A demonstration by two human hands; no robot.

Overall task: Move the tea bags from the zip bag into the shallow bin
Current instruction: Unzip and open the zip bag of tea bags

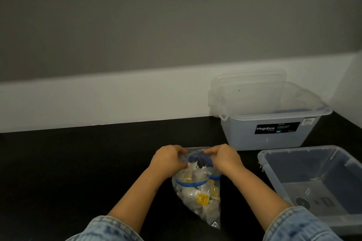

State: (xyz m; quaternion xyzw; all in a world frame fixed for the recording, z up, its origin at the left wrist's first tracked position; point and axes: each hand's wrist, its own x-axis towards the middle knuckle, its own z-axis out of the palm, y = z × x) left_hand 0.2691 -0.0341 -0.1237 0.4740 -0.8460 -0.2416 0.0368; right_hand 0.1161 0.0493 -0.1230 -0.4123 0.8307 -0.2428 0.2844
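Left hand (170, 159) and right hand (223, 157) pinch the zip bag (197, 188) mouth between them; shallow bin (321, 184) sits right of the right hand.

The zip bag (195, 188) is thin, clear, crinkled plastic film with a glossy sheen and blue printed bands. The tea bags (203, 199) inside look like pale, matt paper with yellow tags. The shallow bin (274, 174) at the near right is smooth, translucent grey plastic. The Megabox tub (270, 135) at the far right is frosted plastic with a black label. The countertop (78, 172) is black and smooth. Both sleeves (109, 229) are faded blue denim cloth.
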